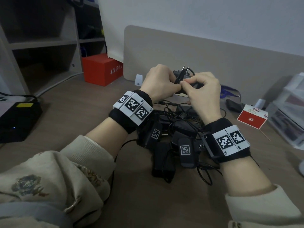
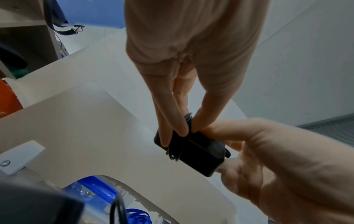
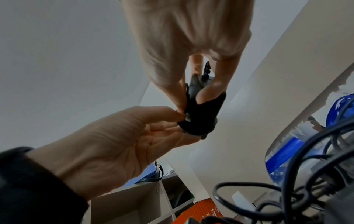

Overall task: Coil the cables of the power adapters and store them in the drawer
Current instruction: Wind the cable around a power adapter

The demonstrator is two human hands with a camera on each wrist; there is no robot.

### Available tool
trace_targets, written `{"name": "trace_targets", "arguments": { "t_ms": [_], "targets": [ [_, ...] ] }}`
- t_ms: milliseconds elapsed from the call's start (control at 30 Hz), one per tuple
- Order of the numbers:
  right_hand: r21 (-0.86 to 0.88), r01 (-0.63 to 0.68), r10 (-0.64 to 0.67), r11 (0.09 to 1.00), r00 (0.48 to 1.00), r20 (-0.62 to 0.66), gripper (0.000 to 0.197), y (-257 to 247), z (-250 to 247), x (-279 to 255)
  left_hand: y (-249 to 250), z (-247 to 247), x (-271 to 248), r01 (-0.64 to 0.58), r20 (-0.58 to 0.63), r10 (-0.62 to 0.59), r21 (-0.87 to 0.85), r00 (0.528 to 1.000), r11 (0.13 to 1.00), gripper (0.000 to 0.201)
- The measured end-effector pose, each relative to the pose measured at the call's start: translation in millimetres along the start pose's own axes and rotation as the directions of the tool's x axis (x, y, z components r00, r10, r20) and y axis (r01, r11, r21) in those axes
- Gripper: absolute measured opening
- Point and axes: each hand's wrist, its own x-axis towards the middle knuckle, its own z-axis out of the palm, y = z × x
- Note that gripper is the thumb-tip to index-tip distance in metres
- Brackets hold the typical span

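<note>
Both my hands are raised above the desk and hold one black power adapter (image 1: 181, 76), whose thin cable is wound around its body. My left hand (image 1: 160, 83) grips one end of it. My right hand (image 1: 203, 89) pinches the other end with thumb and fingers over the cable loops. In the left wrist view, the adapter (image 2: 199, 154) sits between the fingertips of both hands. In the right wrist view, the adapter (image 3: 203, 110) has its plug prongs pointing away. A pile of several more black adapters (image 1: 171, 140) with tangled cables lies on the desk under my wrists.
A translucent plastic drawer unit (image 1: 289, 112) stands at the right edge. A beige partition (image 1: 213, 60) closes off the back of the desk. Around it are a red box (image 1: 102, 69), a small red-and-white box (image 1: 251, 118) and a black device (image 1: 18, 119) at the left. Loose cables (image 3: 287, 189) hang close to my right wrist.
</note>
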Motion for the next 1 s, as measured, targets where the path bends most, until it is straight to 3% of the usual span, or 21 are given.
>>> {"name": "trace_targets", "arguments": {
  "t_ms": [133,267,600,833,1000],
  "targets": [
    [0.024,-0.018,0.017,1.000,0.999,0.043,0.017,-1.8,-0.6,0.9,-4.9,-0.6,4.0,0.010,-0.003,-0.011,-0.034,1.000,0.999,0.010],
    [0.077,-0.049,0.033,0.996,0.981,0.192,0.020,0.0,-0.5,0.1,-12.9,-5.9,9.5,0.040,-0.051,-0.043,-0.058,0.998,0.998,0.007],
    [0.062,-0.038,0.033,0.997,0.996,0.079,0.029,-2.6,1.6,-2.4,-10.1,-7.3,7.8,0.004,-0.050,-0.006,-0.038,0.999,0.999,0.005],
    [0.049,-0.022,0.019,0.999,0.998,0.057,0.023,-5.4,0.9,-4.9,-8.5,-5.7,6.8,0.018,-0.037,-0.020,-0.044,0.999,0.999,0.007],
    [-0.009,0.029,-0.028,1.000,0.998,0.051,0.024,-7.1,0.1,-6.9,-6.6,-7.2,7.3,0.100,0.011,-0.100,-0.185,0.995,0.978,0.017]
  ]
}}
